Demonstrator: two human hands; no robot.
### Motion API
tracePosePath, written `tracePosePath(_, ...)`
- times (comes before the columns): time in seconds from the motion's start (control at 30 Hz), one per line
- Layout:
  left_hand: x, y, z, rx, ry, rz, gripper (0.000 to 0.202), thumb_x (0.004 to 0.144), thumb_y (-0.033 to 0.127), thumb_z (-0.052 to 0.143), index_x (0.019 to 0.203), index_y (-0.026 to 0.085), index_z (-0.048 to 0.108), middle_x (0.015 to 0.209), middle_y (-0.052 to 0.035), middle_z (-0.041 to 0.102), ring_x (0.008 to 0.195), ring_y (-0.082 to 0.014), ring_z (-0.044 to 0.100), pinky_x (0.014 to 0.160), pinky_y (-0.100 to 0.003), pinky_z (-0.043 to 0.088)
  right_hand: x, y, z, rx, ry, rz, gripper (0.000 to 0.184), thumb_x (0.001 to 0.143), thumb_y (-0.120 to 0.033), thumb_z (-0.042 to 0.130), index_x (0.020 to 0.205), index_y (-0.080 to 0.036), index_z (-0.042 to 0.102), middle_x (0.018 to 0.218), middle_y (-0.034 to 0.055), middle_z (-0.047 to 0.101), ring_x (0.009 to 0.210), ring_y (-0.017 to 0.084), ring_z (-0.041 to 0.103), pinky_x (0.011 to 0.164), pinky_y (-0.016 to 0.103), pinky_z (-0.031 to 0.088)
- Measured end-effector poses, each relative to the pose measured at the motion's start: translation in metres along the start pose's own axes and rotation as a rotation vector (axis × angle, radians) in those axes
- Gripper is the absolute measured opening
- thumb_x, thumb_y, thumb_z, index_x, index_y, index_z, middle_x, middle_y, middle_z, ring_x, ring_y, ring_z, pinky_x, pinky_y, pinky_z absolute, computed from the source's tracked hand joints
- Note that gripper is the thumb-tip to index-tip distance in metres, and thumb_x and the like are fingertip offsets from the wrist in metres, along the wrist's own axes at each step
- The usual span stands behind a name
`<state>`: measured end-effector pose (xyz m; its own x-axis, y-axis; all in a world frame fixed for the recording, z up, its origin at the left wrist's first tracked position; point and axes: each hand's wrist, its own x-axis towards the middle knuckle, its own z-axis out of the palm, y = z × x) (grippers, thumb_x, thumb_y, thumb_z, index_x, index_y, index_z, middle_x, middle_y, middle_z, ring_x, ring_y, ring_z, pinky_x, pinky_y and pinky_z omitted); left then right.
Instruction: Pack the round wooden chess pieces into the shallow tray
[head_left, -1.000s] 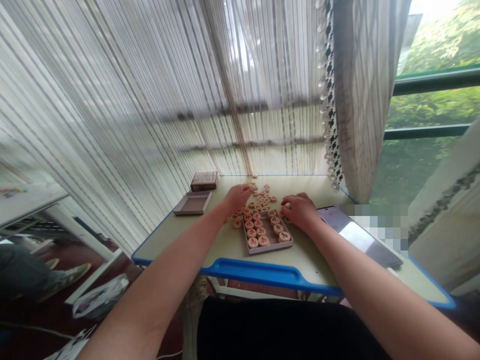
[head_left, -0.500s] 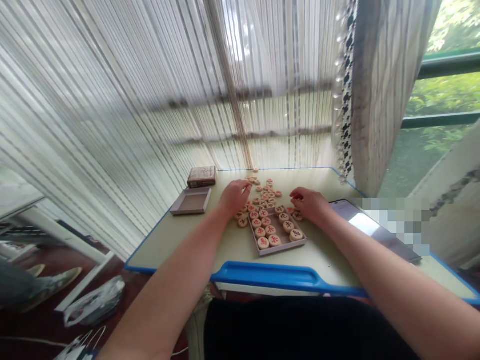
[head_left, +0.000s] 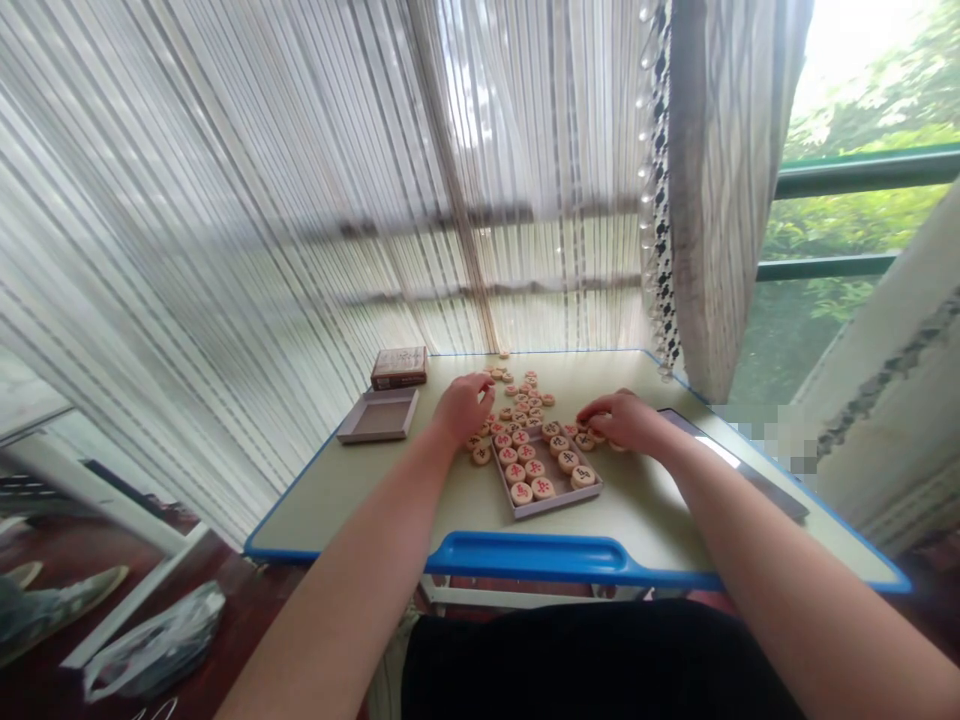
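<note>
A shallow grey tray (head_left: pixel 534 503) sits on the pale table (head_left: pixel 360 490) and holds several round wooden chess pieces (head_left: pixel 531 490) with red or black characters. More loose pieces (head_left: pixel 525 395) lie scattered beyond it. My left hand (head_left: pixel 461 407) rests on the loose pieces at the tray's far left corner, fingers curled over them. My right hand (head_left: pixel 626 420) is at the tray's far right corner, its fingertips pinching a piece (head_left: pixel 585 438).
An empty grey box half (head_left: pixel 379 416) and a brown box (head_left: pixel 400 367) lie at the table's far left. A phone (head_left: pixel 739 470) lies under my right forearm. Striped curtains hang behind the table. A blue moulded edge (head_left: pixel 536 555) runs along the near side.
The camera view has shifted slightly. My right hand has lowered onto the pieces at the tray's far right corner. My left hand stays over the loose pieces.
</note>
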<state>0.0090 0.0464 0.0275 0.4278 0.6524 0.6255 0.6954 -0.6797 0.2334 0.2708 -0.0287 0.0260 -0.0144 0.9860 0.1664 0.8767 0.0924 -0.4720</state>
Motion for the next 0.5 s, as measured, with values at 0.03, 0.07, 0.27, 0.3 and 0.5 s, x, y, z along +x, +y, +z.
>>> tracePosePath(0.03, 0.000, 0.000, 0.000, -0.002, 0.002, -0.003, 0.020, 0.079, 0.022, 0.046, 0.092, 0.018, 0.061, 0.089, -0.0050, 0.065, 0.084, -0.0174, 0.058, 0.081, -0.031, 0.045, 0.001, -0.001, 0.001, -0.014, 0.018, -0.011, 0.025, 0.069, -0.020, 0.050, 0.081, -0.021, 0.072, 0.065, 0.0017, 0.066, 0.060, 0.014, 0.058, 0.062, 0.023, 0.046)
tracePosePath(0.07, 0.000, 0.000, 0.000, -0.002, 0.002, -0.006, 0.020, 0.079, 0.022, 0.047, 0.092, 0.018, 0.061, 0.089, -0.0049, 0.065, 0.084, -0.0173, 0.058, 0.081, -0.031, 0.045, 0.002, -0.001, 0.001, -0.027, 0.040, -0.021, 0.025, 0.069, -0.020, 0.050, 0.081, -0.021, 0.072, 0.067, 0.0021, 0.067, 0.064, 0.015, 0.059, 0.065, 0.024, 0.046)
tracePosePath(0.27, 0.000, 0.002, -0.002, 0.019, -0.009, -0.004, 0.019, 0.078, 0.022, 0.047, 0.088, 0.019, 0.062, 0.087, -0.0043, 0.065, 0.084, -0.0174, 0.058, 0.081, -0.031, 0.045, 0.005, -0.004, 0.006, -0.107, 0.077, -0.170, 0.018, 0.069, -0.028, 0.056, 0.076, -0.023, 0.072, 0.083, 0.0031, 0.068, 0.083, 0.019, 0.057, 0.079, 0.029, 0.044)
tracePosePath(0.3, 0.000, 0.002, -0.001, 0.022, -0.006, 0.000, 0.019, 0.079, 0.022, 0.047, 0.088, 0.019, 0.062, 0.087, -0.0044, 0.065, 0.084, -0.0175, 0.057, 0.082, -0.031, 0.045, 0.006, -0.003, 0.006, -0.103, 0.071, -0.163, 0.017, 0.068, -0.028, 0.057, 0.076, -0.023, 0.071, 0.083, 0.0027, 0.068, 0.082, 0.019, 0.058, 0.078, 0.029, 0.044)
tracePosePath(0.5, 0.000, -0.003, -0.001, 0.030, -0.007, 0.007, 0.020, 0.078, 0.022, 0.046, 0.086, 0.017, 0.063, 0.086, -0.0058, 0.064, 0.081, -0.0175, 0.057, 0.080, -0.031, 0.045, 0.015, 0.005, 0.007, -0.007, -0.004, -0.042, 0.023, 0.068, -0.034, 0.059, 0.082, -0.021, 0.071, 0.066, 0.0016, 0.066, 0.061, 0.015, 0.059, 0.061, 0.025, 0.045)
